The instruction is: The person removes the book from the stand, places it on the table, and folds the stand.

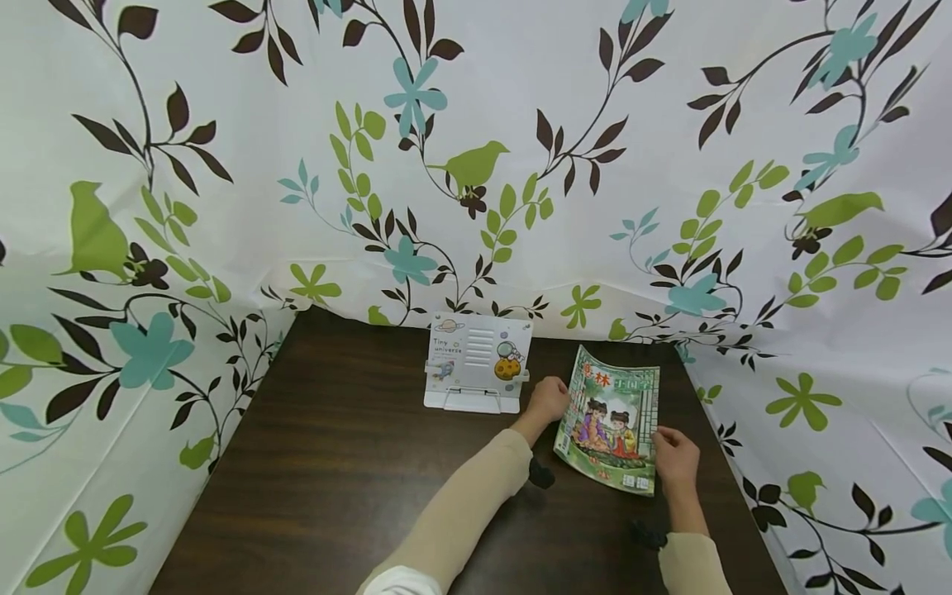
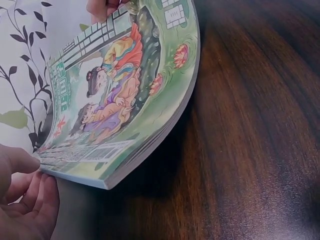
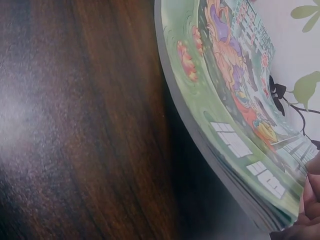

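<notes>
A green illustrated magazine (image 1: 611, 421), its cover showing two figures in robes, is held by both hands at the right side of the table. My left hand (image 1: 549, 400) pinches its left edge, the spine side; in the left wrist view the thumb of that hand (image 2: 25, 192) lies on top and the fingers beneath. On the opposite edge, my right hand (image 1: 676, 457) grips the page side, with its fingers (image 3: 311, 195) partly cut off in the right wrist view. The magazine bows between the hands, its lower edge raised off the tabletop.
A white folding book stand (image 1: 478, 364) printed "Tiny universe" stands at the back of the dark wooden table (image 1: 335, 463), left of the magazine. A patterned curtain (image 1: 476, 165) with leaves and birds hangs behind the table and along both sides.
</notes>
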`<state>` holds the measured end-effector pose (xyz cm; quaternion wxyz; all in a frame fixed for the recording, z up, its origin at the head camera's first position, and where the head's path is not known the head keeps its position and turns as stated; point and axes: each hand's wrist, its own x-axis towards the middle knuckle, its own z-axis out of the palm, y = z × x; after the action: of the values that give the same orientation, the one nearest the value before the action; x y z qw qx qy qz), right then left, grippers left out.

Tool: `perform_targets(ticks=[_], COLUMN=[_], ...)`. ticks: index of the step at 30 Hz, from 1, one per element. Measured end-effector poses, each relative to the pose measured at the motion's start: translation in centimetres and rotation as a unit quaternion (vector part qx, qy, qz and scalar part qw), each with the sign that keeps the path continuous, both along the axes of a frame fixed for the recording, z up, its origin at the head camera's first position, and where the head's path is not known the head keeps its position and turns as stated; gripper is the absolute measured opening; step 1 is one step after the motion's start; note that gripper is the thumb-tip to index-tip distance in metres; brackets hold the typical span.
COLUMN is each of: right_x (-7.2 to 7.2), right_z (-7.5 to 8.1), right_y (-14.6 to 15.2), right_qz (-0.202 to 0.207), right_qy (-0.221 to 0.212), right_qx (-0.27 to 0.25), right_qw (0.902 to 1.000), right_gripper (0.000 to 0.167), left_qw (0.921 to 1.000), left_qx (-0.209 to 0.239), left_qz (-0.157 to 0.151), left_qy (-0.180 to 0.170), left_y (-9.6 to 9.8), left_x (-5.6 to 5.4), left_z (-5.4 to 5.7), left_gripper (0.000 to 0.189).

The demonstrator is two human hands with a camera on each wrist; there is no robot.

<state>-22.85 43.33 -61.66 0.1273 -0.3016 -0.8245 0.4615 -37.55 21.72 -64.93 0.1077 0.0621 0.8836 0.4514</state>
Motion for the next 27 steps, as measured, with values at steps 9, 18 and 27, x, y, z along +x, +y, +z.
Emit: perform_targets(ticks=[9,18,27], right_x=[0.4,0.7,0.5], right_z=[-0.4,-0.6,-1.0], right_y=[0.2,0.0,0.2], right_qz=[0.001,0.003,-0.020], right_qy=[-0.027,-0.044,-0.055], right_qx=[-0.012,-0.021,-0.007], right_qw=[0.9996,0.9988,0.9983], right_gripper=[0.044,0.046,0.043], left_qw=[0.9991,0.9968,0.9973], left_qx=[0.005,0.001,0.015], left_qz=[-0.012,-0.031,-0.048], left_qy=[-0.041,-0.073,-0.053], left_y=[-0.7,-0.3,-1.0], left_x=[0.6,-1.0,-0.2], left_z=[1.7,-1.7,-0.2], left_gripper=[0.005,0.037,0.040])
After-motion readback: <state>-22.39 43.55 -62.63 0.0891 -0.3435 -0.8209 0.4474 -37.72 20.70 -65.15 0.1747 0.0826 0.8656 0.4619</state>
